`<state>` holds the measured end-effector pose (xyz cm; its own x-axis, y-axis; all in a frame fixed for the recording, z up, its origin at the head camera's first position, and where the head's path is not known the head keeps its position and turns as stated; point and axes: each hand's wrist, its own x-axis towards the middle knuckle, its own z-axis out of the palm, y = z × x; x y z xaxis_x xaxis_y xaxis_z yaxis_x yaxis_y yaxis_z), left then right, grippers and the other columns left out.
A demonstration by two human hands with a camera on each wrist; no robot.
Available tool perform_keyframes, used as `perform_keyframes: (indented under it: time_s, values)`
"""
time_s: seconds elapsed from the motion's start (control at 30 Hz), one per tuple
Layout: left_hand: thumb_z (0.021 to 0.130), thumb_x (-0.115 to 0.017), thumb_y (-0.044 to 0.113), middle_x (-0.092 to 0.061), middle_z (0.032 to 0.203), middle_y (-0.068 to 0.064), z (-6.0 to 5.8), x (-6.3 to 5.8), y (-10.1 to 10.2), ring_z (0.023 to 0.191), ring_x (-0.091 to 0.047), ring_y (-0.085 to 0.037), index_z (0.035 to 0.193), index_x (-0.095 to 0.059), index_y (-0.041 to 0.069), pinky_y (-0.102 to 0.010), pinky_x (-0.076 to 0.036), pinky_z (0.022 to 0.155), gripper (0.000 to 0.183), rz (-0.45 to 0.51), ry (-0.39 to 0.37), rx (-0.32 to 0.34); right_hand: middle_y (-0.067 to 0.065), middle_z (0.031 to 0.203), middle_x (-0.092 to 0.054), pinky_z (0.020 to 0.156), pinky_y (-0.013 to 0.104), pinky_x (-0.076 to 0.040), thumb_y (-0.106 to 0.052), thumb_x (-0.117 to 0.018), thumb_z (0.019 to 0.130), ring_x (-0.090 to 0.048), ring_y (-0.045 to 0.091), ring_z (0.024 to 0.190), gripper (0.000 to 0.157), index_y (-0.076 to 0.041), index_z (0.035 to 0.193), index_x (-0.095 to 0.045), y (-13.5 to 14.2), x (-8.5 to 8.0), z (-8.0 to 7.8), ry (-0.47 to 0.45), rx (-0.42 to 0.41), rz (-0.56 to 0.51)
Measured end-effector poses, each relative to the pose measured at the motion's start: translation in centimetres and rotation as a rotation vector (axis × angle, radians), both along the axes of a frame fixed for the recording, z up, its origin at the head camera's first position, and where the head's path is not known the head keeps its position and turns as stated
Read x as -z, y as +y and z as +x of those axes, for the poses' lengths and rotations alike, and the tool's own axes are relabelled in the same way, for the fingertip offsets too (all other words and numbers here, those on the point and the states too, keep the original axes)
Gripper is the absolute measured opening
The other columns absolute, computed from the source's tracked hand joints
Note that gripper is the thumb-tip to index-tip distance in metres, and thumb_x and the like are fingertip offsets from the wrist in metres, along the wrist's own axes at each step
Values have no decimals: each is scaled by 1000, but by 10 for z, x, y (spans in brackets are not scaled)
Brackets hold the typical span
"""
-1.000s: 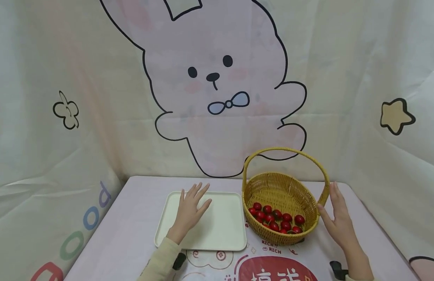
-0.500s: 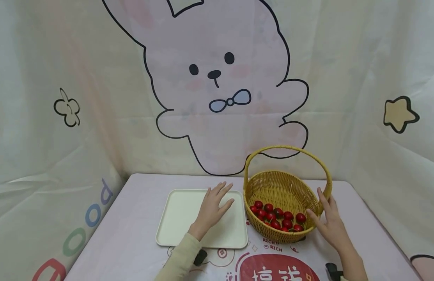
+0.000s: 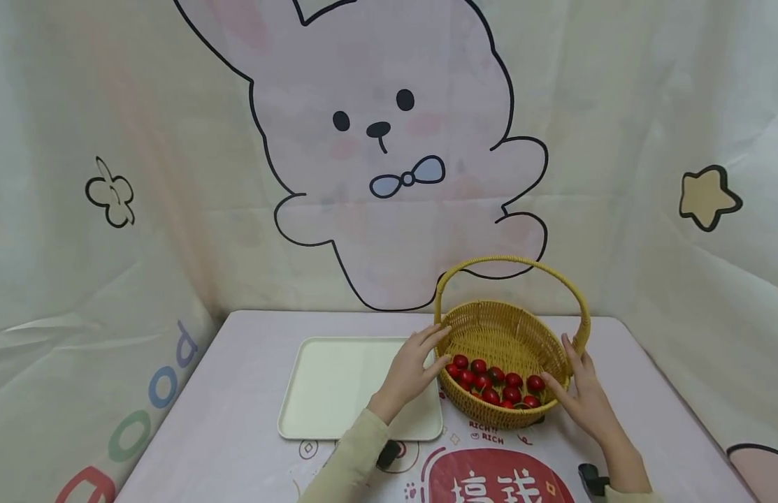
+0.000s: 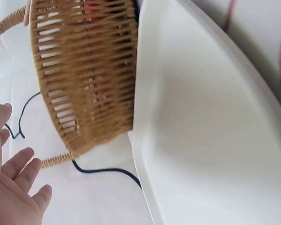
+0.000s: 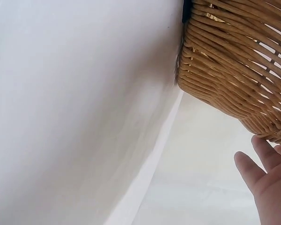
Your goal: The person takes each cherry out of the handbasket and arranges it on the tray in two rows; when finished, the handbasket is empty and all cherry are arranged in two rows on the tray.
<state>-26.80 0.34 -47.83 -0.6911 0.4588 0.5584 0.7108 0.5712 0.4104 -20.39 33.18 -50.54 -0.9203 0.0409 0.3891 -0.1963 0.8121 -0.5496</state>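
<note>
A yellow-brown wicker basket [image 3: 498,417] with a tall arched handle [image 3: 511,258] stands on the table's right half. Several dark red cherry-like fruits [image 3: 491,396] lie inside, gathered toward its near side. My left hand [image 3: 406,377] is at the basket's left rim with fingers extended; in the left wrist view the hand [image 4: 16,197] shows a gap from the woven side [image 4: 84,79]. On the opposite side, my right hand [image 3: 586,402] has its thumb over the rim and its fingers by the handle's base. In the right wrist view, fingertips [image 5: 264,147] of that hand touch the wicker edge.
A shallow white rectangular tray [image 3: 326,391] lies left of the basket, partly beneath the left forearm. The table [image 3: 244,391] has a printed cover with a red patch [image 3: 495,482] at the front. A cloth backdrop [image 3: 389,223] stands behind.
My left hand has moved right, from over the tray to the basket's left rim. My right hand has shifted left onto the right rim. The basket stays in place.
</note>
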Motion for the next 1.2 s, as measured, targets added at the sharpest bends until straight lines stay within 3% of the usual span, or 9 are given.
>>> perform_keyframes:
  time_s: [0.27,0.53,0.87,1.07,1.2]
  values:
    - [92,-57,30,-46,138,-6,5,-8,33,124,-47,-20,138,-45,20,-36,-45,97,49,-23,-125,89,30,149,-8,78,77,-29,-28,-64,87,-31,62,118,86,-28,150,-4,-1,-1,1,-24,4,-5]
    - [93,-56,31,-49,136,3,4,-9,60,124,-46,-11,136,-47,23,-27,-42,99,45,-64,-260,146,30,149,-8,79,77,-29,-25,-62,88,-31,62,118,85,-25,150,-5,-1,-2,1,-16,-9,-13]
    - [92,-57,30,-52,133,9,-5,-8,84,124,-45,-7,133,-51,21,-24,-39,101,43,-33,-435,252,32,147,-11,79,77,-30,-24,-62,89,-33,62,117,85,-26,150,-3,-2,-2,-1,-19,-10,-6]
    - [89,-63,23,-56,129,7,-13,-7,99,118,-50,-5,129,-55,20,-24,-42,97,42,-26,-506,338,32,146,-14,79,76,-31,-21,-62,89,-34,62,115,84,-26,150,-4,-3,-1,0,7,-20,-6]
    - [86,-66,23,-59,125,4,-17,-6,110,113,-52,-2,126,-58,20,-22,-44,95,42,-29,-556,358,33,145,-15,79,76,-31,-16,-61,89,-35,62,115,83,-24,150,-6,-3,-1,1,28,-29,-8]
